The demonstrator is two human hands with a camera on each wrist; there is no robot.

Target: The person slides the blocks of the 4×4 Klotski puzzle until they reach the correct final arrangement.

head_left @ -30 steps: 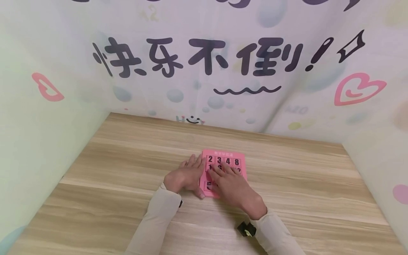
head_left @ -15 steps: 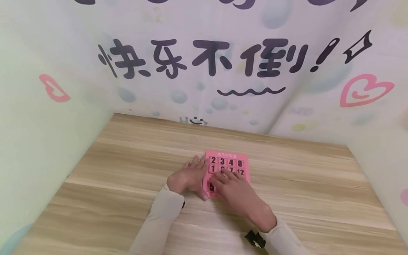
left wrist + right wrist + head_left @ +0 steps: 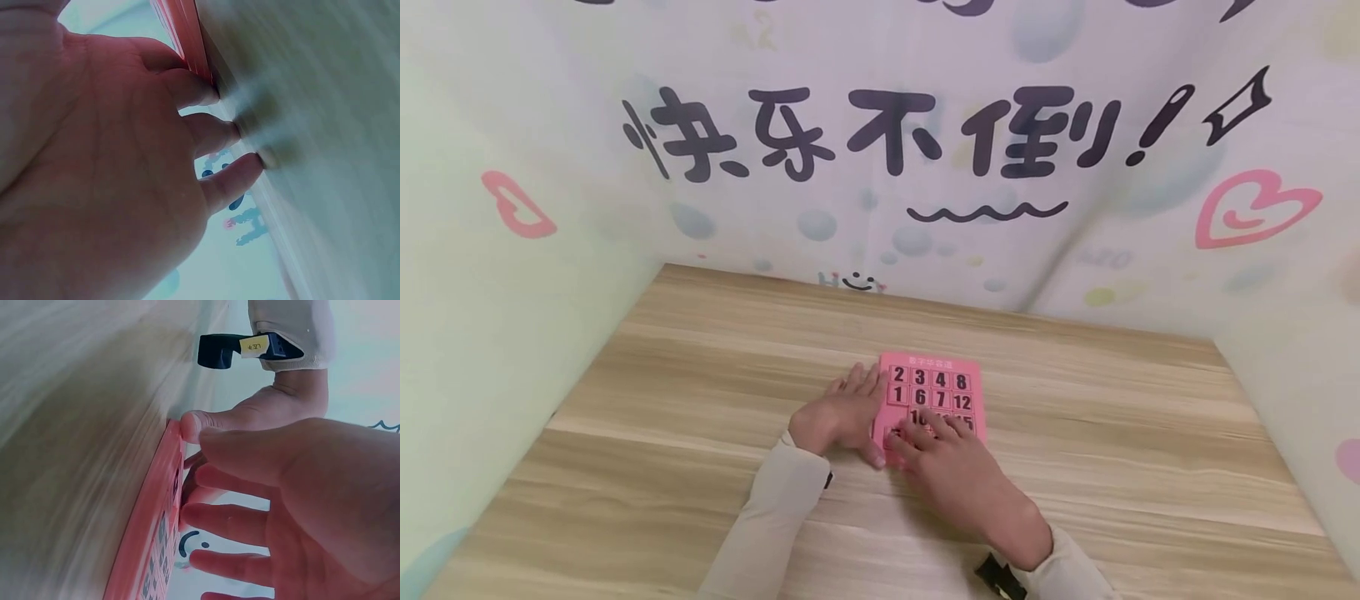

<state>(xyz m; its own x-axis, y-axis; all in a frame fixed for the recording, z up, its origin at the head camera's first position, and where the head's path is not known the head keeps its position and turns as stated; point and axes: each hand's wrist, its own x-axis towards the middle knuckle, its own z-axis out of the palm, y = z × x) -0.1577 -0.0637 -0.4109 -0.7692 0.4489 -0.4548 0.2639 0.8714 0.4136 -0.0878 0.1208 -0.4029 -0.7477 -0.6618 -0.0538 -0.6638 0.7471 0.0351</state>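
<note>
Printed white backdrop [image 3: 850, 196] with black lettering [image 3: 895, 142] stood behind a wood-grain table [image 3: 700, 350]. Left to right: left sleeve [image 3: 760, 517], then left hand [image 3: 842, 417], fingers extended and spread, closed round nothing. It lay against the left side of the pink number sliding puzzle [image 3: 930, 388], thumb at the near-left corner. Dark wrist mount [image 3: 281, 347] with yellow label [image 3: 255, 346] showed on that arm.

Puzzle sat flat on the table, between the hands. Readable: 2, 3, 4, 8 on top; 1, 6, 7, 12 next. Third row: bare slot at left, tile 10 [image 3: 918, 417], one mostly covered, tile 15 [image 3: 966, 422]. Bottom row mostly hidden, numbers not legible.

Right hand [image 3: 958, 475] was over the lower rows, fingers loosely extended, gripping nothing. Couldn't tell which fingertips pressed a tile. Dark device [image 3: 1000, 577] sat at the right cuff [image 3: 1067, 567].

My read on sliding: left hand was well placed as a brace. Best done with one fingertip, light pressure, pushing squarely along the row or column into the slot. Spare fingers were better lifted, so neighbours didn't drag; pressing hard or skewed risked a jam.
</note>
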